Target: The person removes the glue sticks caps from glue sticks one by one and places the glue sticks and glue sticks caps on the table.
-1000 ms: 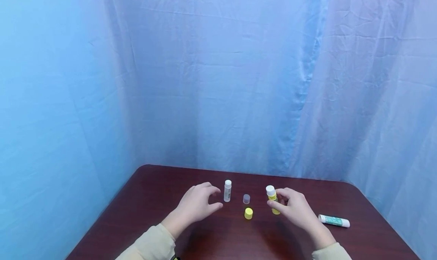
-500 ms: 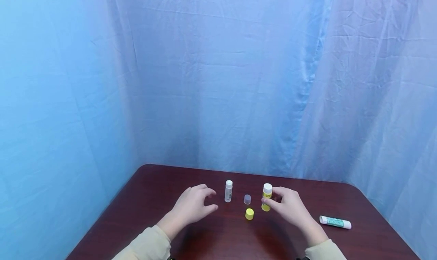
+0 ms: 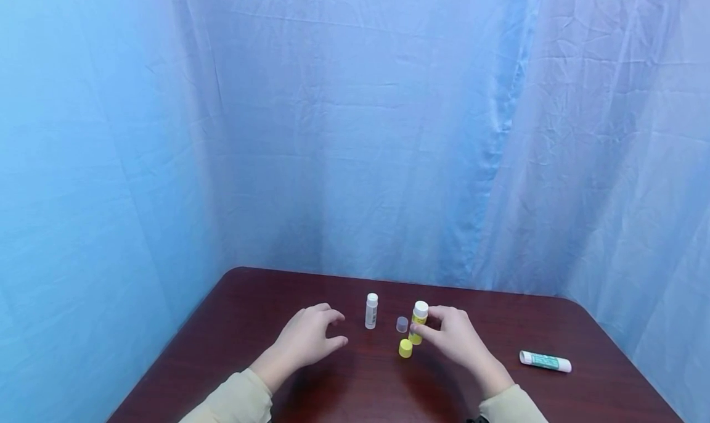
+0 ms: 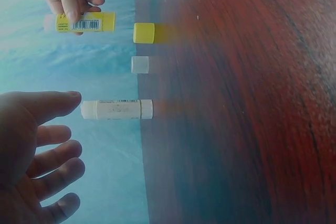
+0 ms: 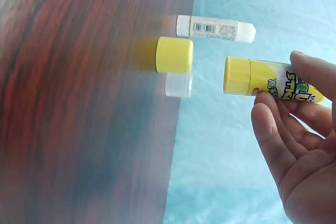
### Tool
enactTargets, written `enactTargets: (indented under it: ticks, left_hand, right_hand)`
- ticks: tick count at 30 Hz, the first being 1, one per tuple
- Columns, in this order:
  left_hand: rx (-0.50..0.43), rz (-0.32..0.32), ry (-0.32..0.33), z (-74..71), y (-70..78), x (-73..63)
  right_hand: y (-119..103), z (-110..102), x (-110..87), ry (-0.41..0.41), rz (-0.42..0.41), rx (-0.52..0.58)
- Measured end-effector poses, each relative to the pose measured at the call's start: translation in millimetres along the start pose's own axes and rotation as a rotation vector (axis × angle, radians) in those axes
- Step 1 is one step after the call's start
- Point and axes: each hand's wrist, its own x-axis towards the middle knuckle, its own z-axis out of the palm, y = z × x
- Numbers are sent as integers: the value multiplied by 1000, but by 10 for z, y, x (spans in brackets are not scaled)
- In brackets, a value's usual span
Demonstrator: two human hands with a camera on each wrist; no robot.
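Note:
My right hand pinches a yellow glue stick between thumb and fingers, upright and lifted above the table. Its white top is uncovered. Just left of it, the yellow cap stands on the table, with a small translucent cap behind. Farther left, a white glue stick stands upright, its white tip bare. My left hand hovers beside that white stick, thumb and fingers apart, holding nothing. In the left wrist view, the left thumb lies close to the white stick's top; whether they touch I cannot tell.
A green and white glue stick tube lies on its side at the right of the dark red wooden table. Blue cloth hangs behind the table and along both sides.
The right hand has carried the yellow glue stick leftward, close to the yellow cap, and the stick has become more upright. My left hand has drawn back slightly left from the white glue stick.

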Motion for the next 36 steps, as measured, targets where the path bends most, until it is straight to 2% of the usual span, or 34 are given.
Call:
enactTargets:
  ticks: [6,15,23,28,36]
  left_hand:
    - [-10,-20,-20,5,-21,-27]
    - [-1,-31,-38,6,-53,-69]
    - [2,-60,-88,14,-107,-107]
    - [14,-100,-122,20,-139,-132]
    - [15,-106,-147,19,-151,-157]
  right_hand:
    - [-82,123,37,-30,38,28]
    - [-146,282,108,-74,8,20]
    - [-228,398,175,-122,-6,47]
    - [-279,473,209,-129,-13,34]
    - [-336,597,259,-129,-30,28]
